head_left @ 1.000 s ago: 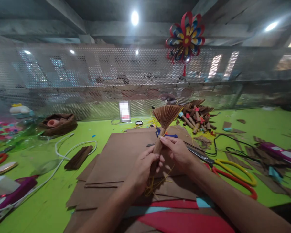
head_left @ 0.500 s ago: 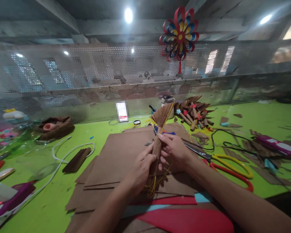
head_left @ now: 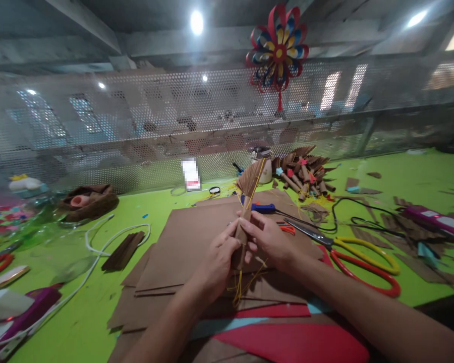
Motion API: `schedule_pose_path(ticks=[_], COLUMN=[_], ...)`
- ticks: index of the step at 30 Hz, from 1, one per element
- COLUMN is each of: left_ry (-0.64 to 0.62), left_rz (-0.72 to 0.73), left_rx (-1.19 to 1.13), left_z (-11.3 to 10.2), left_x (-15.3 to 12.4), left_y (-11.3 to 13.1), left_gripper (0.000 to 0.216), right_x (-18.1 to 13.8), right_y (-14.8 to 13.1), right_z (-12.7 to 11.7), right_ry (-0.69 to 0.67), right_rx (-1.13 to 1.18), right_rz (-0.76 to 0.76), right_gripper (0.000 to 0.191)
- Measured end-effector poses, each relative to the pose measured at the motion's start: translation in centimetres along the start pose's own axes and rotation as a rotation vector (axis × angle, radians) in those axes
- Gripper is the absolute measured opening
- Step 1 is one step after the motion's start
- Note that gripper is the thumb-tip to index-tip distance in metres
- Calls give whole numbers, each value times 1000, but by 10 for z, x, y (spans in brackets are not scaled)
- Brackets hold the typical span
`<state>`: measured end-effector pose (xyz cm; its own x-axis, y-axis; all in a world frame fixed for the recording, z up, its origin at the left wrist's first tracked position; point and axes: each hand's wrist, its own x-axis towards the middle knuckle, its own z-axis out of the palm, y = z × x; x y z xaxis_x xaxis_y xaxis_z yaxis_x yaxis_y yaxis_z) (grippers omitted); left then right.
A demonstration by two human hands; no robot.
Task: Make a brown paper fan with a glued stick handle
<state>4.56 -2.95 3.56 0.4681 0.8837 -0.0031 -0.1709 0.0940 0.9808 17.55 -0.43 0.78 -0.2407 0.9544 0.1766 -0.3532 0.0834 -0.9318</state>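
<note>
My left hand (head_left: 216, 263) and my right hand (head_left: 269, 240) both grip the stem of a pleated brown paper fan (head_left: 248, 182), held upright above a stack of brown paper sheets (head_left: 189, 242). The fan's top is nearly folded shut. A yellow string (head_left: 239, 288) runs along the fan and dangles below my hands. Fingers of both hands are wrapped or pinched round the stem.
Large scissors with red and yellow handles (head_left: 357, 257) lie to the right. A pile of finished brown fans (head_left: 304, 169) sits behind, near a small jar (head_left: 265, 169). Red paper (head_left: 287, 343) lies near me. A white cord (head_left: 109, 237) and folded brown strips (head_left: 123, 250) lie left. A pinwheel (head_left: 278, 50) hangs on the mesh wall.
The fan's pleats have closed from a wide spread to a narrow bundle, and my hands have drawn slightly nearer and lower.
</note>
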Motion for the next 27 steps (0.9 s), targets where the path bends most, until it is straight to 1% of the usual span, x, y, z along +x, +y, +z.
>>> schedule_pose_path(ticks=[5, 8, 13, 15, 19, 21, 23, 25, 27], left_ry=[26, 23, 33, 36, 64, 74, 62, 39, 14], left_rz=[17, 11, -3, -13, -11, -16, -21, -19, -20], left_rx=[56, 69, 31, 8, -40, -44, -47, -62, -70], left_z=[1, 2, 2, 1, -1, -2, -2, -2, -1], left_x=[-1, -1, 0, 1, 1, 2, 1, 1, 1], left_y=[-1, -2, -1, -2, -5, -6, -6, -5, -4], left_gripper=[39, 42, 45, 43, 41, 38, 37, 42, 46], right_x=[5, 9, 10, 8, 4, 2, 2, 5, 9], right_y=[1, 0, -6, -8, -5, -1, 0, -1, -3], right_z=[-3, -7, -7, -5, -1, 1, 3, 2, 0], right_ry=[26, 59, -1, 0, 35, 61, 65, 64, 91], right_rx=[3, 13, 85, 97, 0, -63, -86, -70, -32], right_rz=[-6, -38, -31, -31, -38, -38, -22, -10, -15], right_gripper=[32, 33, 40, 43, 36, 36, 36, 36, 38])
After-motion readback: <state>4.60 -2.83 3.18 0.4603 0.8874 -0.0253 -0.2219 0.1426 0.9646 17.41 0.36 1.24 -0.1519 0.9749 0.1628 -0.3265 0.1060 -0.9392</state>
